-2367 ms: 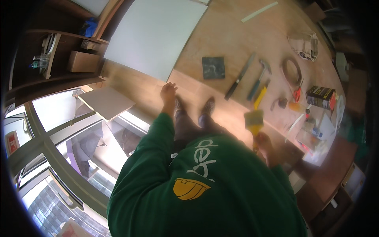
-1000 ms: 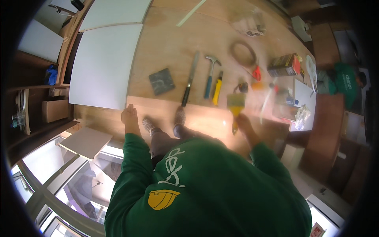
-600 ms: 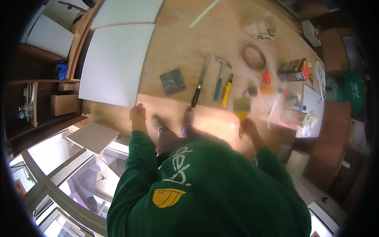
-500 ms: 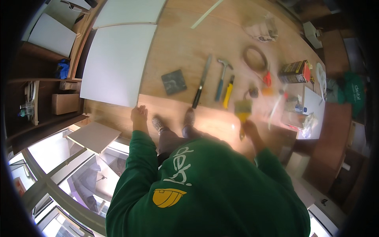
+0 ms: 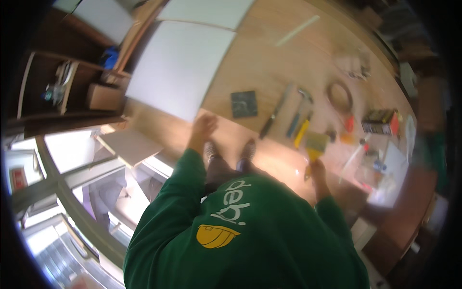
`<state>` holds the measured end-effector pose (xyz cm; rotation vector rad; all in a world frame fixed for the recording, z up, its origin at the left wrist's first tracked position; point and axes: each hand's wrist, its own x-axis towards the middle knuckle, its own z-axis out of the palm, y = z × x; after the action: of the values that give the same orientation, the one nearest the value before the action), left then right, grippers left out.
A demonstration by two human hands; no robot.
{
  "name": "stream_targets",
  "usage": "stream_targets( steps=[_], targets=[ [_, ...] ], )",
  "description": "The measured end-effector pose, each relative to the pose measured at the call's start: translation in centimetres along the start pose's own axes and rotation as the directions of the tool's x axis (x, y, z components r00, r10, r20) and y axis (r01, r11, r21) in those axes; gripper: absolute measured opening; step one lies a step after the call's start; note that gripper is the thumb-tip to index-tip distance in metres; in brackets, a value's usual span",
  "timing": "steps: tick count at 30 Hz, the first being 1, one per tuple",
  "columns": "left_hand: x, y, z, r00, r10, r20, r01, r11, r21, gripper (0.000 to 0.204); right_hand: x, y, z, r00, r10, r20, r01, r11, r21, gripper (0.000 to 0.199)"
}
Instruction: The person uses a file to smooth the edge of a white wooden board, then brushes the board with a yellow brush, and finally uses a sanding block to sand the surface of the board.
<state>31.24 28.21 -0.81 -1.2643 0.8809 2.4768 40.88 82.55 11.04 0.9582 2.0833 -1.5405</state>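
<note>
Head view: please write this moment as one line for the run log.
left hand: open, flat on wooden board | right hand: holds yellow brush | dark square pad: beside left hand, apart

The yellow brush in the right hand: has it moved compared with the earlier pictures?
Cannot tell: the camera itself shifts; the yellow brush sits just below the yellow-handled tool throughout.

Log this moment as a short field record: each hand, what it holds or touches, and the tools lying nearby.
left hand: open, flat on the wooden board, at the corner of the white panel
right hand: gripping a yellow-handled paintbrush, bristles pointing away from the person
nearby tools: dark square pad, hammer, tape roll
focus: right side blurred
</note>
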Motion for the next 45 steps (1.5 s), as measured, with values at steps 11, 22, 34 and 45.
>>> stream_targets(
  steps=[11,22,34,45],
  targets=[
    [-9.3,-1.9,2.2,0.943,0.301,0.142,-0.190,0.135,0.973,0.044,14.2,4.8,2.0,0.979,-0.152,0.137,0.186,0.941,-0.283,0.013],
    [-13.0,-1.9,4.2,0.962,0.119,0.248,-0.274,0.382,0.882,0.050,12.4,2.8,2.5,0.912,-0.368,-0.183,0.290,0.892,-0.347,0.025],
    [-12.5,-10.8,22.9,0.424,0.295,0.856,-0.875,-0.109,0.471,0.046,-5.2,-25.0,13.3,0.821,-0.521,0.233,0.341,0.776,0.531,0.079],
    [-17.8,-4.9,28.5,0.904,-0.015,0.428,-0.163,0.912,0.376,0.042,7.8,-5.1,18.2,0.066,-0.918,0.391,0.704,-0.234,-0.670,0.058]
  ],
)
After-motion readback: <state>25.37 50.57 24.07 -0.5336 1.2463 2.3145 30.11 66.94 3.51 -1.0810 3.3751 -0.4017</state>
